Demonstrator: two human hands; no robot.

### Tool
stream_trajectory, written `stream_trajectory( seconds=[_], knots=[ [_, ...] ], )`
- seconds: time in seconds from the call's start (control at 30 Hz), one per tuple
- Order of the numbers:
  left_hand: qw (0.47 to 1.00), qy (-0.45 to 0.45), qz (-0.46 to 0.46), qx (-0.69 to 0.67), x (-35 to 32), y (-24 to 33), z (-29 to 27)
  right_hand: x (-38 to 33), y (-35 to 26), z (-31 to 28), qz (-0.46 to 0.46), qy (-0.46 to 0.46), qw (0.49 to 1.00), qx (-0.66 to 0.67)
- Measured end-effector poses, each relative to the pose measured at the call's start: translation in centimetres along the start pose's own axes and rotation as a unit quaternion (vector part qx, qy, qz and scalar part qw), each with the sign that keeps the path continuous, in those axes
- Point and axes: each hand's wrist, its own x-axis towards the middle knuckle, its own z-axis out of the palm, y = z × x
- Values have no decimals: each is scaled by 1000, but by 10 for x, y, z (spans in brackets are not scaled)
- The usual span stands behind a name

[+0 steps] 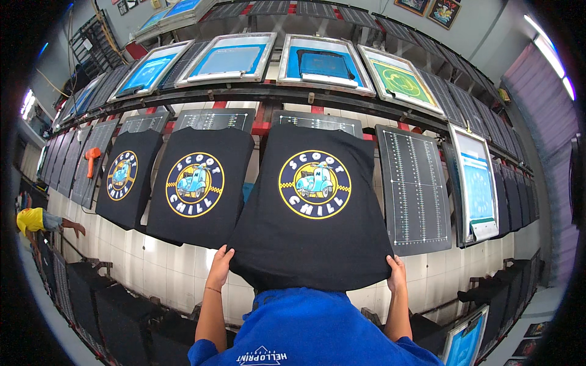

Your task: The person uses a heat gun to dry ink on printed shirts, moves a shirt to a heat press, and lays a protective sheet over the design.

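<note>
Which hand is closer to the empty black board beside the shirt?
Right hand. It grips the shirt corner nearest the empty board; the left hand holds the far corner.

A bright blue short-sleeved cotton shirt (pixel 311 329) with small white print covers the person; a thin bracelet (pixel 213 290) circles the left wrist.

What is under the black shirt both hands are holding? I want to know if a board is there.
A dark gridded board shows above the black shirt, running under it. The rest is covered. Left hand and right hand grip the hem.
</note>
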Motion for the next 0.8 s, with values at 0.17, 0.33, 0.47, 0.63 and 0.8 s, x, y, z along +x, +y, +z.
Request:
stream_trajectory(
  seconds=[0.17,0.33,0.47,0.63,0.8],
  knots=[
    [999,34,-4,29,-21,10,0,-28,-12,3,-34,9,998,54],
    [998,2,-6,62,-18,-16,-19,-18,15,-22,-29,40,999,-9],
    [918,54,11,394,-1,-48,-31,-6,28,-31,-46,104,934,-339],
    [810,151,1,567,19,2,42,35,5,45,-154,50,900,-405],
    [785,188,-29,589,41,15,65,108,34,53,66,-72,985,-141]
  ],
)
